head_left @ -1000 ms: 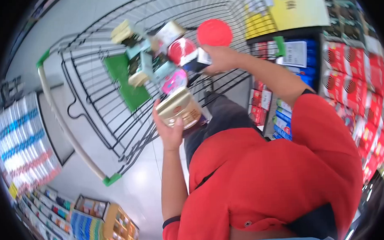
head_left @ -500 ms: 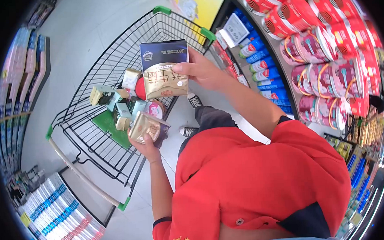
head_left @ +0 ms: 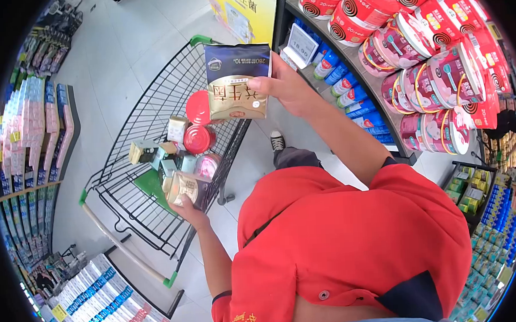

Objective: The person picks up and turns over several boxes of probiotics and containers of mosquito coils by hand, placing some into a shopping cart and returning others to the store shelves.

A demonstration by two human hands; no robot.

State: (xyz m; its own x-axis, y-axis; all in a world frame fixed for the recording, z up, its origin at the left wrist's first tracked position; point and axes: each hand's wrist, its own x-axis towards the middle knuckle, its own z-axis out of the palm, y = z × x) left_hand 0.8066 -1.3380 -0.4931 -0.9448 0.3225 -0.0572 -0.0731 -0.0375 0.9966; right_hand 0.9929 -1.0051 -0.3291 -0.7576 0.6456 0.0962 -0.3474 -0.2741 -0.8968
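Observation:
My right hand (head_left: 283, 86) grips a blue and gold packet (head_left: 238, 101) by its edge, thumb across the front. The packet is held above the shopping cart (head_left: 151, 128), its printing upside down to me. Lower down, my left hand (head_left: 189, 210) is closed around a gold packet (head_left: 184, 189) at the cart's near side. Inside the cart are a round red tub (head_left: 198, 139), another red round thing (head_left: 198, 106) partly behind the raised packet, a pink-lidded tub (head_left: 207, 166) and several small boxes (head_left: 177, 129).
A shelf on the right holds red tubs (head_left: 353, 27), pink tubs (head_left: 456, 74), blue cans (head_left: 346, 82) and a price sign (head_left: 300, 46). A yellow poster (head_left: 243, 15) stands beyond the cart. Stacked packs (head_left: 105, 291) sit at lower left. My shoe (head_left: 277, 142) is beside the cart.
The raised packet and my right hand have shifted right in view, and my left hand slightly left and down. The view has moved along, revealing more of the red tubs in the cart.

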